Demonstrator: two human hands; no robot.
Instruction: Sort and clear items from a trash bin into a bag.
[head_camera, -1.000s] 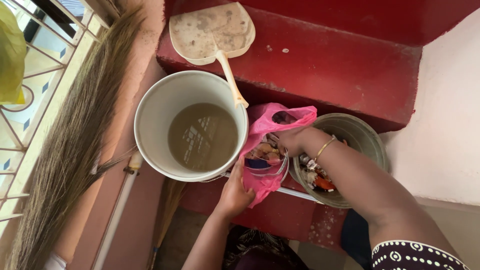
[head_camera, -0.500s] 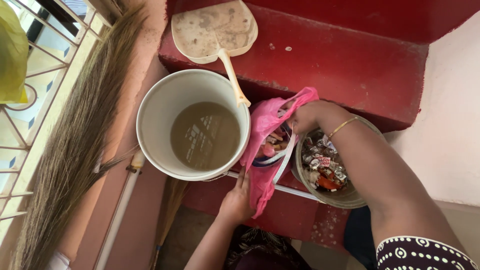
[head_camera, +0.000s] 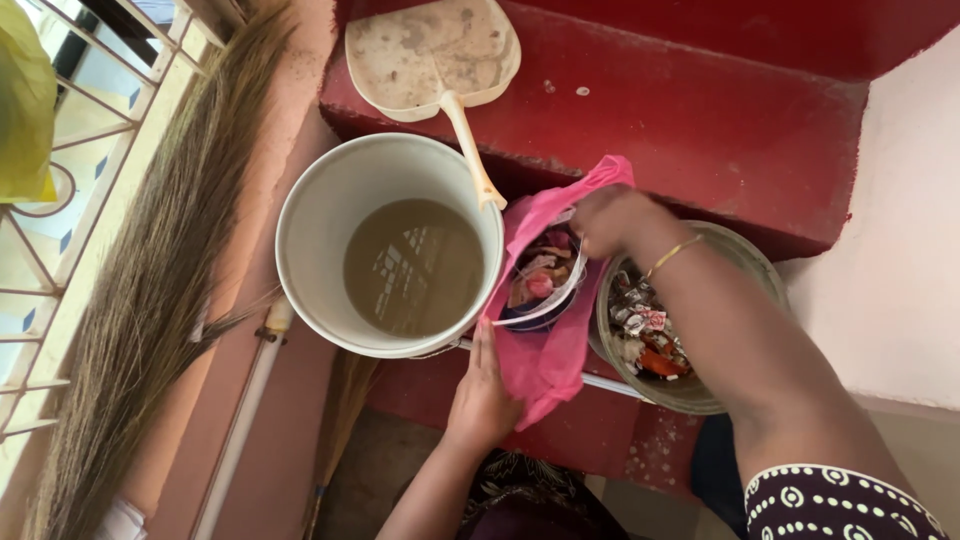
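Both hands' grip closed on pink bag (head_camera: 545, 350) of scraps (white bucket (head_camera: 390, 245) of murky water beside).

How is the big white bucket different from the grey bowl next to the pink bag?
The white bucket is bigger than the grey bowl. The white bucket holds murky brown water, while the grey bowl holds scraps and wrappers. The white bucket stands left of the pink bag; the grey bowl sits right of it, partly hidden under the right hand and its arm. Both are round, open on top and stand on the red steps.
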